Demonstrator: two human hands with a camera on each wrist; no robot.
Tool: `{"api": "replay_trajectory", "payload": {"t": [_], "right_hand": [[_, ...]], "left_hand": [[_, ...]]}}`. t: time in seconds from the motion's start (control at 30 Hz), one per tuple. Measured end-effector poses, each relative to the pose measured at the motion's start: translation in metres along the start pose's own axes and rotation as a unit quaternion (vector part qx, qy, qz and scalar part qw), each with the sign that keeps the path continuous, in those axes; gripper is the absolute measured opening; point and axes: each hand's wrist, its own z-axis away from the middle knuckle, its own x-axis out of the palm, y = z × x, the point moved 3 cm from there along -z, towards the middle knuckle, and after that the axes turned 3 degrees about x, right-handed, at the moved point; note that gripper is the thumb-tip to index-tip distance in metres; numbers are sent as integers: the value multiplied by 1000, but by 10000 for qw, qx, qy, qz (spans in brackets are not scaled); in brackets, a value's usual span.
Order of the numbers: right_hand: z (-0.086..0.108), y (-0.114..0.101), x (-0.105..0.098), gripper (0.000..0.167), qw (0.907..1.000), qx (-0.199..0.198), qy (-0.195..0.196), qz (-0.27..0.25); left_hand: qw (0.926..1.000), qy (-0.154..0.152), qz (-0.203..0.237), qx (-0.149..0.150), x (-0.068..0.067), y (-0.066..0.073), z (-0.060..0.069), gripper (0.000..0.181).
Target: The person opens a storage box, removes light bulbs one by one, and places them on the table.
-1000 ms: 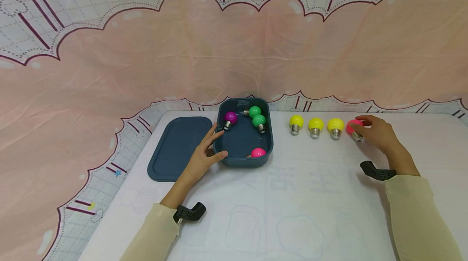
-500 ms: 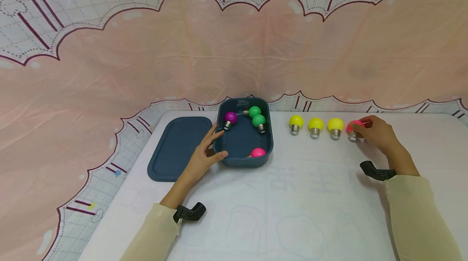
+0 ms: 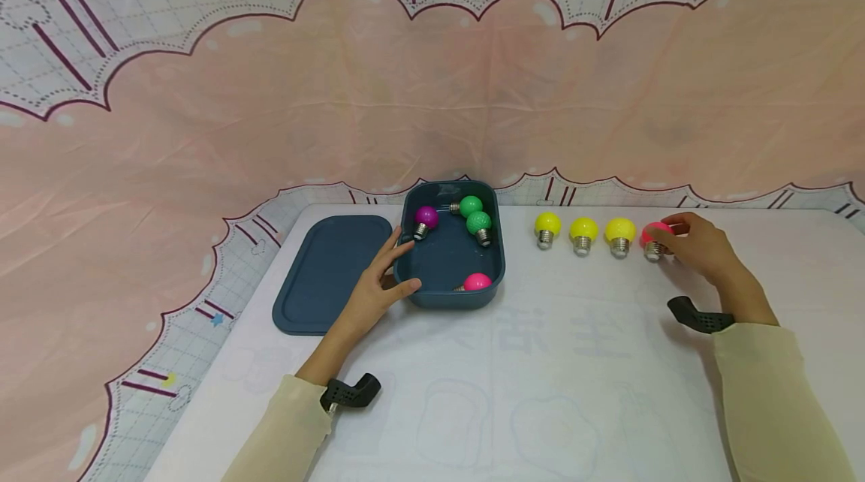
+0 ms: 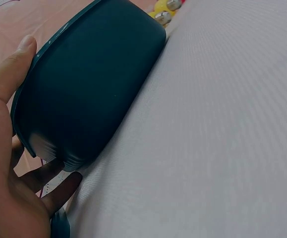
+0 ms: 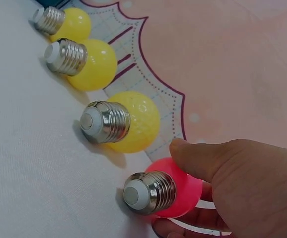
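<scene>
A dark blue plastic box [image 3: 449,300] stands uncovered on the white table. Inside lie a purple light bulb [image 3: 426,216], two green bulbs [image 3: 479,224] and a pink bulb [image 3: 477,281]. My left hand [image 3: 368,294] holds the box at its near left corner, thumb on the rim and fingers along the left side. Toward the right, my right hand [image 3: 703,245] pinches a pinkish-red bulb [image 5: 183,191] by its globe, metal base facing me. Several yellow bulbs [image 3: 620,230] stretch in a row to its left; the red one sits at the row's right end.
A dark blue lid [image 3: 331,272] lies flat left of the box, partly behind my left hand. Behind the table [image 3: 541,392] hangs a peach cloth [image 3: 473,91] with a cloud pattern.
My right hand has shifted the red bulb slightly left and turned its base to point more straight toward me. The left hand and the box have stayed put.
</scene>
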Motion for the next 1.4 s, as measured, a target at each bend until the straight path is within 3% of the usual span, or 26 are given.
{"api": "replay_trajectory", "payload": {"t": [0.33, 0.63, 0.73, 0.97, 1.4], "right_hand": [[1, 1, -5, 84, 9999, -56, -14, 85], [4, -8, -17, 86, 9972, -224, 702, 105], [9, -20, -22, 86, 9951, -341, 924, -67], [24, -59, -23, 72, 9902, -881, 1041, -294], [39, -114, -6, 61, 9814, -1742, 768, -237]], "left_hand": [[10000, -7, -17, -20, 0, -1, 1, 65], [10000, 0, -14, -56, -1, -1, 1, 64], [10000, -21, 69, -42, -1, -1, 0, 64], [9999, -56, 104, -48, 0, 1, 0, 63], [10000, -14, 59, -23, 0, -1, 1, 65]]}}
